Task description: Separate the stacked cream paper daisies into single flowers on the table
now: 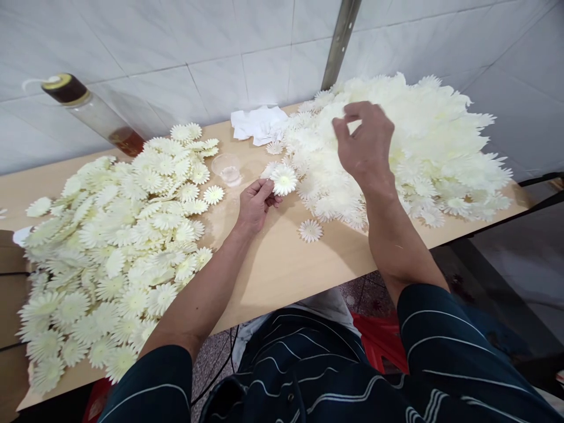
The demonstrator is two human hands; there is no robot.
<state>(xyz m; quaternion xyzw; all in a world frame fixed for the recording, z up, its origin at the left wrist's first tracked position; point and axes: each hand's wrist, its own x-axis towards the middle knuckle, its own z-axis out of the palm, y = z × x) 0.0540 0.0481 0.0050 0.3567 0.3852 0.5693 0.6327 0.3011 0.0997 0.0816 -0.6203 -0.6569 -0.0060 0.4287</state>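
My left hand (255,202) rests on the wooden table (282,258) with its fingers closed on a cream fabric daisy (283,179), held face up. My right hand (365,144) hovers above the big heap of cream flower petals (432,141) at the right, its thumb and fingers pinched together; whether anything is between them I cannot make out. A single loose daisy (311,230) lies on the table between my two arms. Spread flat over the left of the table are several finished daisies (118,247).
A small clear plastic cup (227,168) stands behind my left hand. Crumpled white cloth (259,124) lies by the tiled wall. A glass bottle with a dark cap (90,111) leans at the back left. A metal post (339,41) runs up the wall.
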